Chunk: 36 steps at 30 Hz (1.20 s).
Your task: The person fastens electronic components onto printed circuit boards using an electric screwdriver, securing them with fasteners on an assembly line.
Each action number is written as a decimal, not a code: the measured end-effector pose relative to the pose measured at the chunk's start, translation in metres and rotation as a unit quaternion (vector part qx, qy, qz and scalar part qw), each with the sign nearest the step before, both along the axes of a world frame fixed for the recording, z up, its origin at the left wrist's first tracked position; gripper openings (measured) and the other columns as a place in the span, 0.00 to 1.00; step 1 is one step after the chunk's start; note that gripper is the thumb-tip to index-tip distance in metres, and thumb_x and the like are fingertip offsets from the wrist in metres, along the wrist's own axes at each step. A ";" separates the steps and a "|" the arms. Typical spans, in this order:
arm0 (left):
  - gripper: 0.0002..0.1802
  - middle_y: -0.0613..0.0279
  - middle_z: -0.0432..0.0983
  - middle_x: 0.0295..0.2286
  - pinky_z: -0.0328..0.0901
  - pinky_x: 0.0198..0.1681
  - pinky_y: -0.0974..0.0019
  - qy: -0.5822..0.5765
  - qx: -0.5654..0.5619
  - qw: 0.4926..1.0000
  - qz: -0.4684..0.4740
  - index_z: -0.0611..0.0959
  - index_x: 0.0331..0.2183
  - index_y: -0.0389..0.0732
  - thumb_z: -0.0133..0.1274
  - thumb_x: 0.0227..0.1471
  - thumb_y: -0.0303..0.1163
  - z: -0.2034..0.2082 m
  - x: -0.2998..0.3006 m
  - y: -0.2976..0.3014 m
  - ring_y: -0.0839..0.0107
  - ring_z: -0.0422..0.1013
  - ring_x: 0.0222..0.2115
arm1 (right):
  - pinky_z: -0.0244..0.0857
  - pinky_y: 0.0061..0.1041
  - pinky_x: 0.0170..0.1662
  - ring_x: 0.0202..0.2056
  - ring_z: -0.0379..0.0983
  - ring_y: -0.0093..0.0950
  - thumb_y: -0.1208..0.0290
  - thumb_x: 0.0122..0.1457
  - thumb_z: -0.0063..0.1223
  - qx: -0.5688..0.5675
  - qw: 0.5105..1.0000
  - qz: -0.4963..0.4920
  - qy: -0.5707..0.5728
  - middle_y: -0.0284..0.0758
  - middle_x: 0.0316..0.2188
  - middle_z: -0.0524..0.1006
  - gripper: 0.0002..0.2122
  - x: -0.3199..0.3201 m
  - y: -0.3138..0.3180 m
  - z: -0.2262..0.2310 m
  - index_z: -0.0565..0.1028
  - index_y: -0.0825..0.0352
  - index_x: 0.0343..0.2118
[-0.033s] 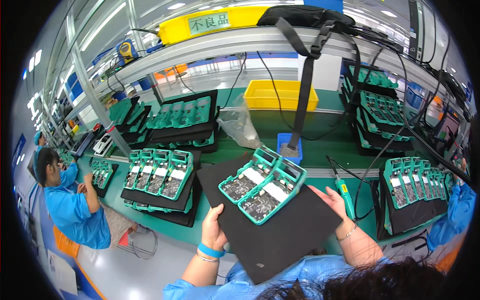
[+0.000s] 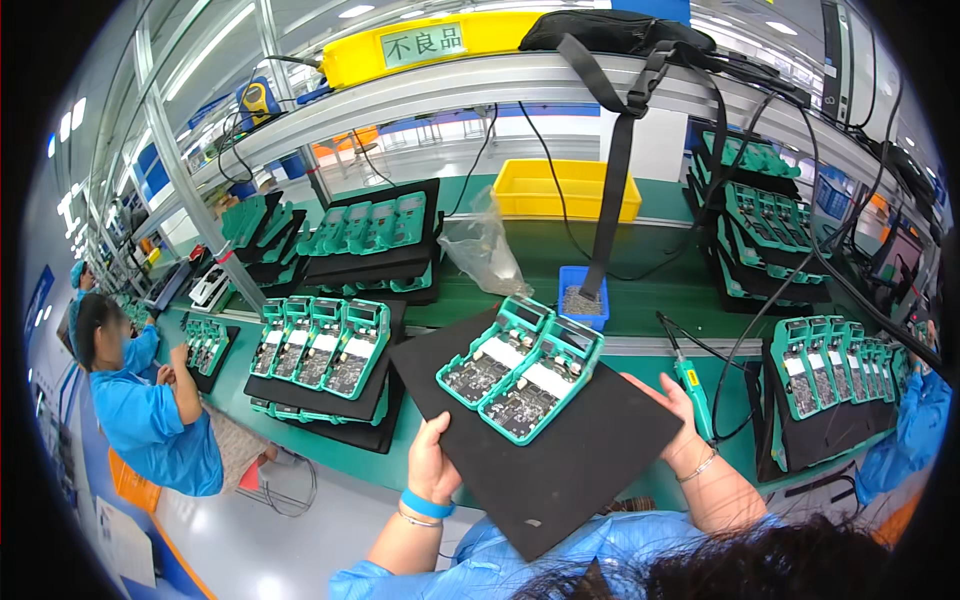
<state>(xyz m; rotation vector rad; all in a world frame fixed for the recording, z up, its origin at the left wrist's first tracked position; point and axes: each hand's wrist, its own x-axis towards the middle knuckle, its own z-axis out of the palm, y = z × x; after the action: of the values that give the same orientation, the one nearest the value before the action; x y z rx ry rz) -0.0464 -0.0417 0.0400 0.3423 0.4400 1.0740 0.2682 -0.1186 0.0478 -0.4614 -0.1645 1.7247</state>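
Black sheet (image 2: pixel 590 465), ctr frame, barely shifted; 2 green cases (image 2: pixel 537 392) seem steady. Your L hand (image 2: pixel 433 468) pinches edge; R hand (image 2: pixel 684 425) fingers: can't tell.

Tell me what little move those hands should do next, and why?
Maybe lift the far edge of the black sheet just a tiny bit. Two green cases lie close to that edge, and I see nothing fastening them. The left hand grips one side and the right hand is at the other, so that should be easy.
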 end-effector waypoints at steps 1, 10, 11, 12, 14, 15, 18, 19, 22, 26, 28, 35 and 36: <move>0.20 0.58 0.66 0.43 0.61 0.47 0.55 0.003 0.006 1.000 0.025 0.64 0.47 0.41 0.42 0.49 0.26 -0.003 0.003 -0.006 0.61 0.64 0.44 | 0.56 0.35 0.51 0.48 0.63 0.37 0.52 0.57 0.32 -0.022 0.999 -0.040 -0.021 0.43 0.48 0.65 0.26 -0.001 -0.002 -0.002 0.59 0.69 0.51; 0.17 0.53 0.63 0.47 0.56 0.51 0.52 0.009 -0.027 0.997 -0.075 0.67 0.46 0.37 0.42 0.53 0.26 -0.055 0.037 -0.068 0.58 0.61 0.48 | 0.59 0.29 0.48 0.45 0.64 0.33 0.75 0.54 0.40 -0.111 0.930 -0.146 -0.319 0.45 0.48 0.62 0.24 0.010 0.002 -0.058 0.52 0.71 0.54; 0.17 0.53 0.63 0.47 0.56 0.51 0.52 0.010 -0.027 0.996 -0.080 0.67 0.46 0.37 0.42 0.53 0.26 -0.058 0.031 -0.072 0.58 0.61 0.48 | 0.58 0.28 0.49 0.46 0.63 0.34 0.81 0.52 0.39 -0.126 0.901 -0.163 -0.383 0.46 0.51 0.59 0.27 0.011 0.005 -0.067 0.49 0.72 0.56; 0.16 0.52 0.64 0.47 0.56 0.52 0.54 0.061 -0.090 0.970 -0.219 0.67 0.46 0.36 0.41 0.54 0.28 -0.062 0.020 -0.074 0.59 0.61 0.48 | 0.57 0.26 0.50 0.47 0.63 0.34 0.84 0.50 0.37 -0.157 0.870 -0.166 -0.438 0.47 0.50 0.60 0.27 0.015 0.007 -0.075 0.49 0.73 0.56; 0.19 0.52 0.68 0.43 0.57 0.51 0.63 0.206 -0.060 0.903 -0.373 0.68 0.46 0.32 0.40 0.56 0.34 -0.040 0.013 -0.082 0.64 0.63 0.47 | 0.57 0.24 0.50 0.48 0.63 0.33 0.84 0.50 0.36 -0.153 0.858 -0.152 -0.466 0.47 0.50 0.61 0.27 0.015 -0.001 -0.069 0.48 0.73 0.56; 0.19 0.52 0.68 0.43 0.57 0.51 0.63 0.205 -0.061 0.903 -0.372 0.68 0.46 0.32 0.40 0.56 0.34 -0.026 0.009 -0.083 0.64 0.63 0.47 | 0.56 0.23 0.50 0.49 0.62 0.33 0.85 0.50 0.36 -0.143 0.845 -0.138 -0.496 0.47 0.50 0.61 0.27 0.017 -0.005 -0.063 0.48 0.73 0.56; 0.17 0.54 0.71 0.40 0.61 0.44 0.70 0.363 0.144 0.835 -0.388 0.73 0.42 0.33 0.42 0.55 0.35 -0.007 -0.026 -0.061 0.69 0.66 0.43 | 0.62 0.21 0.43 0.40 0.66 0.26 0.84 0.50 0.38 -0.136 0.728 -0.152 -0.655 0.40 0.41 0.67 0.21 0.030 -0.025 -0.059 0.60 0.72 0.50; 0.16 0.55 0.71 0.39 0.62 0.42 0.72 0.367 0.173 0.851 -0.333 0.75 0.39 0.33 0.42 0.55 0.35 -0.007 -0.037 -0.052 0.71 0.67 0.41 | 0.62 0.20 0.40 0.38 0.66 0.25 0.83 0.49 0.40 -0.114 0.624 -0.133 -0.761 0.39 0.39 0.68 0.18 0.034 -0.031 -0.057 0.65 0.71 0.47; 0.12 0.56 0.71 0.37 0.62 0.40 0.73 0.540 0.253 0.803 0.025 0.76 0.36 0.33 0.43 0.53 0.30 -0.007 -0.036 -0.016 0.70 0.67 0.39 | 0.61 0.28 0.41 0.39 0.64 0.37 0.84 0.44 0.48 -0.029 0.449 -0.250 -0.857 0.43 0.38 0.67 0.16 0.031 -0.030 -0.026 0.68 0.71 0.40; 0.14 0.57 0.69 0.39 0.59 0.46 0.66 0.684 0.337 0.637 0.109 0.74 0.40 0.36 0.45 0.48 0.25 -0.073 -0.022 0.024 0.65 0.65 0.41 | 0.54 0.34 0.49 0.45 0.58 0.43 0.81 0.43 0.50 -0.087 0.339 -0.207 -0.913 0.47 0.44 0.62 0.22 0.049 -0.024 -0.043 0.64 0.72 0.45; 0.14 0.53 0.68 0.41 0.57 0.48 0.63 0.711 0.364 0.592 0.107 0.75 0.39 0.38 0.46 0.47 0.25 -0.066 0.000 0.020 0.60 0.63 0.44 | 0.55 0.35 0.49 0.45 0.58 0.44 0.80 0.43 0.51 -0.132 0.312 -0.158 -0.927 0.47 0.44 0.61 0.23 0.056 -0.027 -0.047 0.63 0.72 0.46; 0.14 0.46 0.63 0.44 0.54 0.48 0.59 0.704 0.376 0.599 0.065 0.78 0.37 0.44 0.47 0.44 0.25 -0.056 0.040 0.014 0.54 0.58 0.45 | 0.61 0.34 0.42 0.38 0.65 0.43 0.74 0.40 0.59 -0.183 0.380 -0.106 -0.900 0.48 0.40 0.66 0.26 0.103 -0.021 -0.049 0.65 0.72 0.45; 0.14 0.46 0.63 0.44 0.54 0.48 0.59 0.705 0.375 0.599 0.062 0.78 0.37 0.44 0.47 0.44 0.25 -0.054 0.043 0.014 0.54 0.58 0.45 | 0.61 0.33 0.41 0.36 0.66 0.43 0.73 0.40 0.58 -0.161 0.398 -0.082 -0.899 0.48 0.37 0.67 0.24 0.112 -0.021 -0.046 0.66 0.73 0.43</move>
<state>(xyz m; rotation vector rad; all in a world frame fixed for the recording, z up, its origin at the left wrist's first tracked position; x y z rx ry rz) -0.0032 -0.0277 -0.0143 2.0293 1.4240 0.8623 0.3800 -0.1391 0.0020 -2.3921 -1.2560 0.2188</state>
